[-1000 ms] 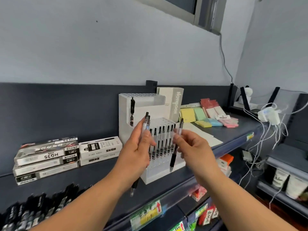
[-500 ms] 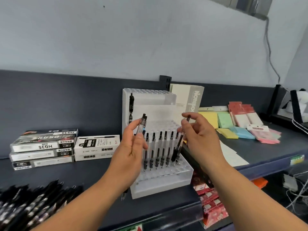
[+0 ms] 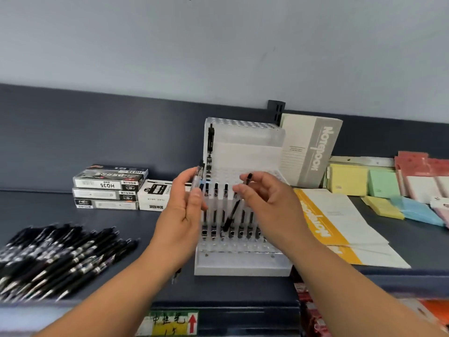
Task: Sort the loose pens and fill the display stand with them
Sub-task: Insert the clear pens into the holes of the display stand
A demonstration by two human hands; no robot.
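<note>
A white stepped display stand (image 3: 243, 262) with rows of holes stands mid-shelf. A row of black pens (image 3: 215, 215) stands upright in its lower tier, and one pen (image 3: 210, 139) sits at the upper left. My left hand (image 3: 184, 215) holds a clear-barrelled pen or two (image 3: 197, 177) upright just left of the stand. My right hand (image 3: 269, 203) pinches a black pen (image 3: 234, 210), tilted, its tip down among the standing row. A heap of loose black pens (image 3: 58, 256) lies on the shelf at the left.
Stacked pen boxes (image 3: 109, 188) sit behind the heap against the dark back panel. A notebook box (image 3: 313, 152) stands right of the stand, with yellow-and-white booklets (image 3: 340, 227) and coloured sticky-note pads (image 3: 381, 190) further right. The shelf's front edge (image 3: 218, 305) carries a price label.
The view has tipped down and swung left, bringing the loose pen heap into sight. My right hand has lowered its pen towards the lower row. My left hand stays beside the stand.
</note>
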